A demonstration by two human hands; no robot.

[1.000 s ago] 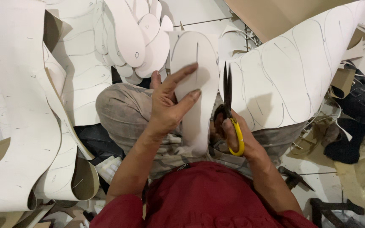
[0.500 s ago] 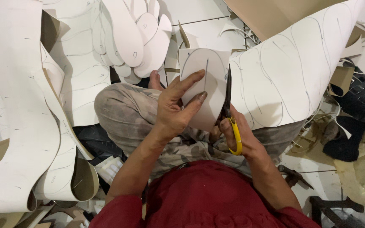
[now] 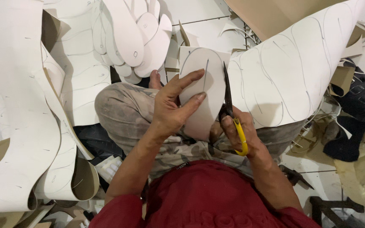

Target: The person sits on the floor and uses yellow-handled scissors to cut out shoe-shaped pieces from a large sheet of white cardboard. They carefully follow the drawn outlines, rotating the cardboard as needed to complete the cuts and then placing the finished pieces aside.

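My left hand (image 3: 172,107) grips a white sole-shaped piece of board (image 3: 201,71) with a pencilled outline, thumb and fingers spread over its face. My right hand (image 3: 241,135) holds scissors with yellow handles (image 3: 233,112); the dark blades run up along the right edge of the piece, between it and a large white sheet (image 3: 292,71) marked with more sole outlines. Both hands are above my lap, over grey patterned trousers (image 3: 123,114).
A pile of cut white sole shapes (image 3: 140,38) lies at the top centre. Long curling white offcut strips (image 3: 17,118) fill the left side. Brown cardboard (image 3: 267,12) is at the top right, and dark scraps (image 3: 351,126) and beige offcuts lie at the right.
The sole-shaped piece has been turned and shifted rightward in my left hand. The scissors have moved up along its right edge, and the piece shows a squarer top corner.
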